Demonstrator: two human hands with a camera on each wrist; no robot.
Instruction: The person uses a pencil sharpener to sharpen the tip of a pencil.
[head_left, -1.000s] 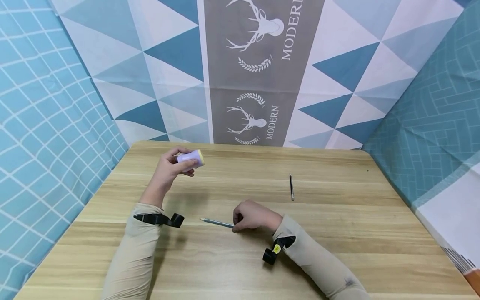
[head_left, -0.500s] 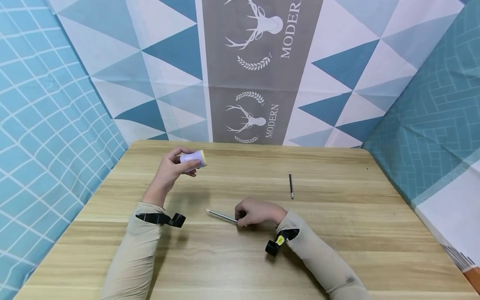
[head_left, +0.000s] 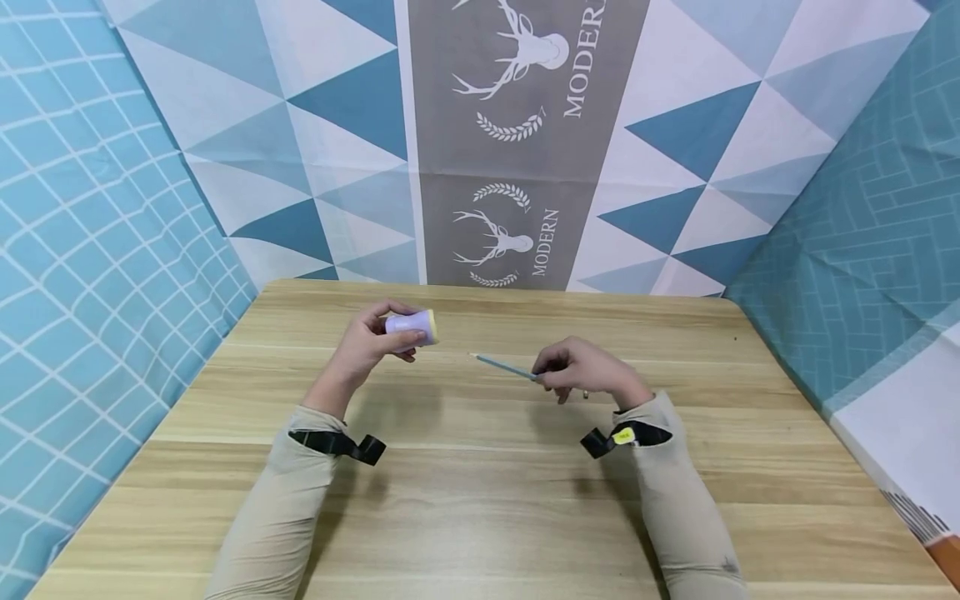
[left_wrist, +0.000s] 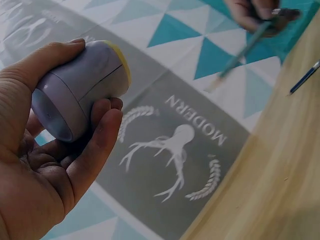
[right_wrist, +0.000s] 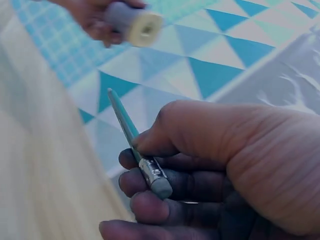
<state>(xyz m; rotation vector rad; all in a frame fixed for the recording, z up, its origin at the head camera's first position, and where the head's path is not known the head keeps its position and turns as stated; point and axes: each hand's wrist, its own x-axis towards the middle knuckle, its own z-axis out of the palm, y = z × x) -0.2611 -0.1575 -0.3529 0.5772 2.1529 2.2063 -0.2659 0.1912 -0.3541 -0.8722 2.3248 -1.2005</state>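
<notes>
My left hand (head_left: 360, 354) grips a lilac cylindrical pencil sharpener (head_left: 408, 327) above the table's left half. Its yellow end, which has a small hole in the middle in the right wrist view, faces right. Thumb and fingers wrap its sides in the left wrist view. My right hand (head_left: 588, 368) pinches a blue-green pencil (head_left: 504, 366) near its eraser (right_wrist: 161, 188), thumb on top. The pencil's tip points left toward the sharpener, with a gap between them. Both hands are raised, their shadows falling on the wood.
A second, dark pencil (left_wrist: 306, 77) lies on the wooden table (head_left: 480, 517); in the head view the right hand hides most of it. Patterned cloth (head_left: 495, 208) hangs behind the table, with more at both sides.
My right hand has lifted the pencil off the table and carried it up and right, over the dark pencil. The left hand has shifted slightly right with the sharpener.
</notes>
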